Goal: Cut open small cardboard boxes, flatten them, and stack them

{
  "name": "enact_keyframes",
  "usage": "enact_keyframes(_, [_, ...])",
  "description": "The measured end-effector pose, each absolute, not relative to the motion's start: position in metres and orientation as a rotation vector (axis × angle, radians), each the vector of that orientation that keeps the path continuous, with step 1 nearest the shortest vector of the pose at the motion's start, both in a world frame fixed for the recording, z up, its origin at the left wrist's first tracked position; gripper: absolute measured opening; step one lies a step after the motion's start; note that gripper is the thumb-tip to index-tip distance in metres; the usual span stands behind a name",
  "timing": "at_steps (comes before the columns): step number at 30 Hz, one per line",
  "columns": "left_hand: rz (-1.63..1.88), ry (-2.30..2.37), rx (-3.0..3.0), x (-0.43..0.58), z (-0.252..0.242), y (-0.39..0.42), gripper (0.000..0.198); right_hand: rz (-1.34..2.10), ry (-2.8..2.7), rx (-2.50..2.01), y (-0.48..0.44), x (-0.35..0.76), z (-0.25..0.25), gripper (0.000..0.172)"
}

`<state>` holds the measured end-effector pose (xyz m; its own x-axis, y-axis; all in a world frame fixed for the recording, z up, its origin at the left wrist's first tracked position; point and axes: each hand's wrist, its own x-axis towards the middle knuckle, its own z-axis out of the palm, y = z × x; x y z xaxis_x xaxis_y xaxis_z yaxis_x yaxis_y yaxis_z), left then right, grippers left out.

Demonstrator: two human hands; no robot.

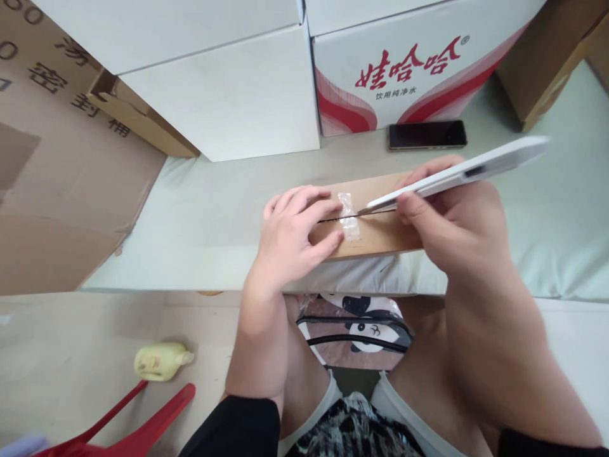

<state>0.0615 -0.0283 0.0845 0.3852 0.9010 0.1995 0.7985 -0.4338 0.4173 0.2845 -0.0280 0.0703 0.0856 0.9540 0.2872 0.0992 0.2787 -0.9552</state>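
Cardboard box [380, 236] crosswise at the near edge of the pale surface [200, 216]. Pins its left end under the flat left hand [295, 236]; grips a white knife [457, 174] in the right hand [451, 222], tip on the seam tape [349, 216], blade along the seam.

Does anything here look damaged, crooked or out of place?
Only small things. The clear tape across the seam of the small cardboard box is crinkled, right where the white cutter in the right hand meets it; the left hand lies flat on the box. On the floor, a yellow object lies on its side.
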Motion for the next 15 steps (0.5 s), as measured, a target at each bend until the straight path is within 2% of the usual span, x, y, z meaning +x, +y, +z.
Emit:
enact_keyframes(5, [0.710, 1.461, 2.373, 0.060, 0.082, -0.029, 0.025, 0.871, -0.704, -0.832, -0.013, 0.297, 0.065, 0.013])
enact_keyframes(8, [1.018, 1.379, 2.273, 0.058, 0.075, -0.027, 0.017, 0.726, -0.537, -0.845, 0.000, 0.314, 0.049, 0.007])
enact_keyframes(12, [1.624, 1.303, 2.033, 0.053, 0.063, -0.023, 0.005, 0.610, -0.836, -1.357, 0.012, 0.326, 0.009, 0.017])
enact_keyframes(15, [1.892, 1.351, 1.833, 0.048, 0.057, -0.020, 0.014, 0.696, -1.213, -1.603, 0.013, 0.327, -0.020, 0.019])
